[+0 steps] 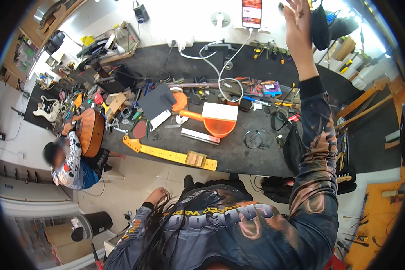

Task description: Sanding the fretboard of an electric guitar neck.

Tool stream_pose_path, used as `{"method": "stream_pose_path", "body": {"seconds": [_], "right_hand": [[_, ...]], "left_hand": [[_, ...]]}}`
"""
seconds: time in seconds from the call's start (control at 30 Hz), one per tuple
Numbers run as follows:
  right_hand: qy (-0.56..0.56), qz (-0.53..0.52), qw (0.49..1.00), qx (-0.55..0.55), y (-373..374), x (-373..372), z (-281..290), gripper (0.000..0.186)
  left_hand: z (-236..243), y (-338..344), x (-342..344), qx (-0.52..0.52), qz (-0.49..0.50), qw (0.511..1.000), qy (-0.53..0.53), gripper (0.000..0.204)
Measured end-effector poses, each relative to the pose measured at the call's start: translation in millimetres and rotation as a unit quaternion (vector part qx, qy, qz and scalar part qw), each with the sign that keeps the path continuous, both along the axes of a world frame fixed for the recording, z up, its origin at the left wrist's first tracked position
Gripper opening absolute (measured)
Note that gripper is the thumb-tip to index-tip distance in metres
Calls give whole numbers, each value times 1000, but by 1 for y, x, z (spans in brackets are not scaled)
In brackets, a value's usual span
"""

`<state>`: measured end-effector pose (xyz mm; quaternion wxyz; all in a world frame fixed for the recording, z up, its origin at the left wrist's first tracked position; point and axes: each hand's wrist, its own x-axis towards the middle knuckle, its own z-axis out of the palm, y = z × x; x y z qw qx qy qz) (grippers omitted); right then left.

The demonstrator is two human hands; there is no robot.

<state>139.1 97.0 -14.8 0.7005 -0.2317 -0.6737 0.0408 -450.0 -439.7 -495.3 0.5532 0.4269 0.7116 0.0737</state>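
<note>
My right hand (298,31) is raised high at the upper right, beside a black hanging pouch-like thing (320,28). Its fingers stretch upward, with the tips at the picture's edge; nothing shows in them. Low beside my body, in front of the bench, is my left hand (156,196). Hair partly covers it, so its fingers are unclear. Closest to it on the bench lies a yellow guitar neck (164,153) with dark fret dots, and a small wooden block (195,158) rests across it. Behind the neck are a metal bar (200,136) and an orange scoop-like container (220,127) topped by a white rectangular pad.
The dark workbench (162,139) carries many tools, a dark sheet (156,100) and a coiled white cable (231,90). A lit phone (252,13) hangs on the wall. At left, another person (76,166) sits with an acoustic guitar (90,132). A black bin (96,223) stands behind.
</note>
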Motion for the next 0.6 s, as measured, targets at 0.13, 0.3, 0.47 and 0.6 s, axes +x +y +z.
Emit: {"method": "stream_pose_path", "body": {"seconds": [0.13, 0.3, 0.47, 0.6], "right_hand": [[33, 126, 975, -182, -79, -46, -63, 70], [-2, 221, 853, -472, -228, -66, -201, 28], [-348, 207, 685, -605, -408, -93, -390, 24], [-491, 97, 629, -595, -508, -136, -463, 13]], "left_hand": [[22, 14, 22, 105, 6, 991, 85, 17], [80, 77, 30, 307, 86, 934, 163, 15], [122, 164, 6, 413, -127, 875, 220, 61], [109, 202, -8, 409, -251, 858, 186, 78]]}}
